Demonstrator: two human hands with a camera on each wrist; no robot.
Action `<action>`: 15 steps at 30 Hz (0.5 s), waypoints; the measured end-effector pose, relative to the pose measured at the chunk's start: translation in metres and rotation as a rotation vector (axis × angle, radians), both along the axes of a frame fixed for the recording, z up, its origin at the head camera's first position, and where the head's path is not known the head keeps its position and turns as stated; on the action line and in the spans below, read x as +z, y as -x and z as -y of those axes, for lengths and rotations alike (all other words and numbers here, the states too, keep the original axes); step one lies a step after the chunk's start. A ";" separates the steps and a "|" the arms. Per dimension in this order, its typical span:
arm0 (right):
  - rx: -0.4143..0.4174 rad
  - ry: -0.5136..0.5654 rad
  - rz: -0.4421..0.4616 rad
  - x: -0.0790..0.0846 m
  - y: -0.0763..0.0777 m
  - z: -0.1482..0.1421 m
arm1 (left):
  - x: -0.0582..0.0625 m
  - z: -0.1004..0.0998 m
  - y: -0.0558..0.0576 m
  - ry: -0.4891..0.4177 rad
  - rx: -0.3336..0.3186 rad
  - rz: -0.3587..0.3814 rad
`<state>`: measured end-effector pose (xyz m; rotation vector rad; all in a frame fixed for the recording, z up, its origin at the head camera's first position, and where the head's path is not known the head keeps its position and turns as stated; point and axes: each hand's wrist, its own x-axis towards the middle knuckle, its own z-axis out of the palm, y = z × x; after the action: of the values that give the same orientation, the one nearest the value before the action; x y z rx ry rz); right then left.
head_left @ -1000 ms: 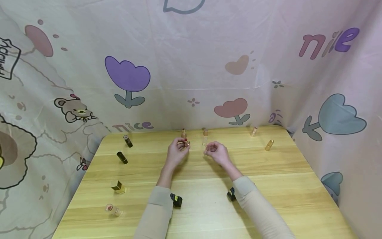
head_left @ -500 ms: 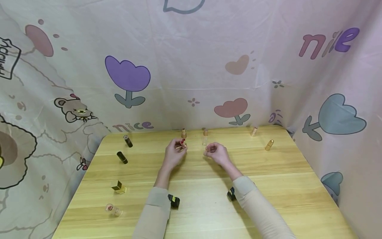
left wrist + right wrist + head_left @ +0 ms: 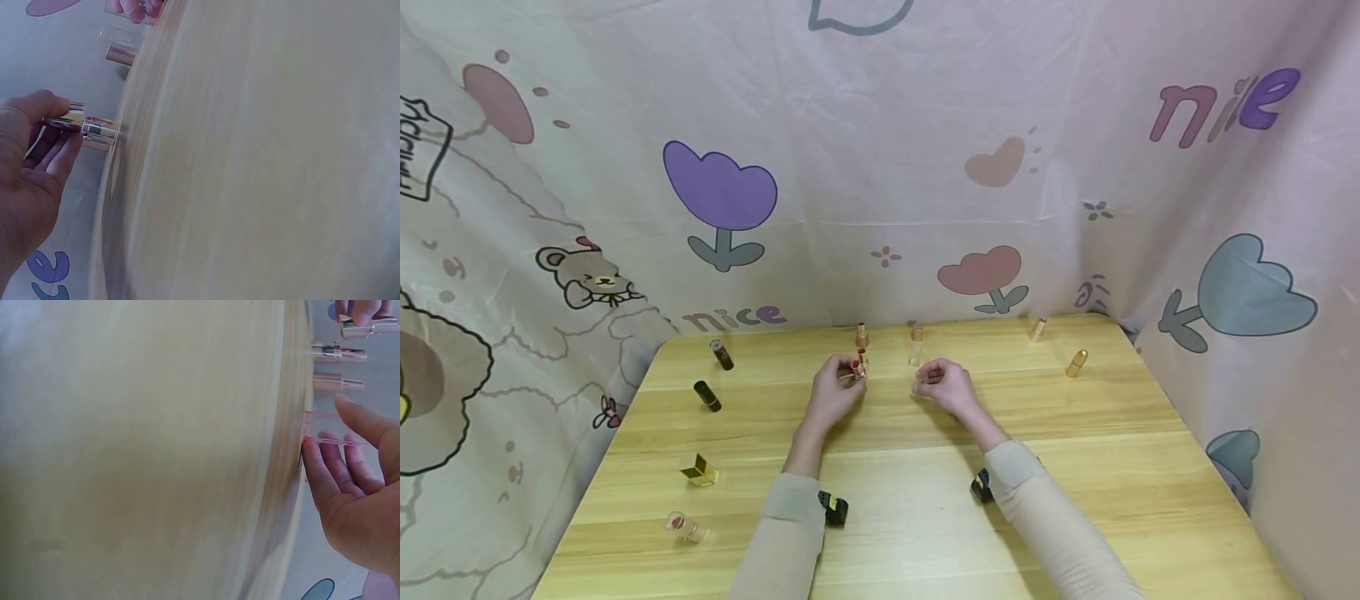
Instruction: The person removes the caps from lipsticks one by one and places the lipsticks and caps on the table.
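Observation:
My left hand (image 3: 835,393) pinches a shiny gold lipstick (image 3: 70,117) with a red tip between thumb and fingers, low over the table. Right beside it stands another gold lipstick (image 3: 337,354), upright, with a rose-gold lipstick (image 3: 862,336) behind it near the back edge. My right hand (image 3: 950,386) holds a clear cap (image 3: 332,441) with a pinkish rim between thumb and fingers, at the tabletop. Just behind that hand is a clear tube with a rose-gold end (image 3: 917,333). Both forearms reach over the table.
At the left stand two dark tubes, one farther back (image 3: 722,356) and one nearer (image 3: 707,396), then a square-capped gold piece (image 3: 698,469) and a clear lipstick case (image 3: 685,527). A pink tube (image 3: 1038,331) and a gold bullet-shaped tube (image 3: 1077,364) stand at the back right. A printed curtain hangs behind.
My left hand has moved a little left and nearer with the lipstick, and the standing gold lipstick now shows beside it. My right hand has hardly moved.

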<state>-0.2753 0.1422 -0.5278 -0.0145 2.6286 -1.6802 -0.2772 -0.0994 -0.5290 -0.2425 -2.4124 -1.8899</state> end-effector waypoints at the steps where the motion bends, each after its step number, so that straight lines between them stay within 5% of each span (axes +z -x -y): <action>1: 0.000 0.005 0.006 0.000 0.000 0.000 | -0.001 0.000 0.000 0.004 -0.002 0.000; 15: -0.010 0.118 0.001 0.006 -0.007 -0.010 | -0.006 -0.002 0.000 0.014 -0.027 0.028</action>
<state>-0.2683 0.1526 -0.5222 -0.0022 2.5292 -1.8347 -0.2776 -0.0978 -0.5346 -0.2529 -2.4534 -1.9005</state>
